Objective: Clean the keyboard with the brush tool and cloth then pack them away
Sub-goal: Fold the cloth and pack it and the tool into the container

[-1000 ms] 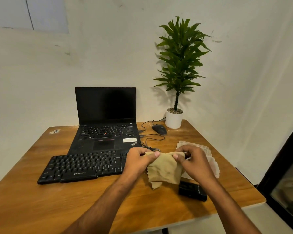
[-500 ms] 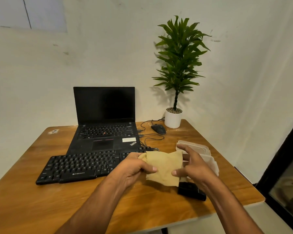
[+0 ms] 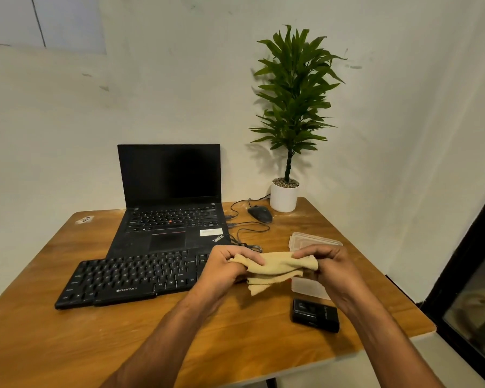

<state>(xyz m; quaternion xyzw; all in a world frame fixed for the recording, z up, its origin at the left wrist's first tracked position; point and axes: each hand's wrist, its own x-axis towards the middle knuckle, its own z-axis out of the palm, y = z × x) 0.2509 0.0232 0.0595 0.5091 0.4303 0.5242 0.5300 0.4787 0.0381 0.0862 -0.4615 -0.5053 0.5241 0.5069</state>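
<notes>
- While both hands curl tight, the left hand (image 3: pixel 221 271) pinches one end of the tan cloth (image 3: pixel 275 268).
- The right hand (image 3: pixel 329 268) pinches the other end.
- The cloth hangs folded above the surface (image 3: pixel 67 345), near its right edge.

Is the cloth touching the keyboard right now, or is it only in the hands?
Cannot tell. In the head view both hands, left and right, grip the cloth, but the left hand covers the keyboard's right end, hiding any contact or gap.

I hold the folded tan cloth (image 3: pixel 275 268) above the wooden table (image 3: pixel 67 345), my left hand (image 3: pixel 224 271) and right hand (image 3: pixel 329 268) pinching its two ends. The black keyboard (image 3: pixel 129 278) lies to the left before the open laptop (image 3: pixel 171 208). A small black case (image 3: pixel 315 317) sits near my right wrist.
</notes>
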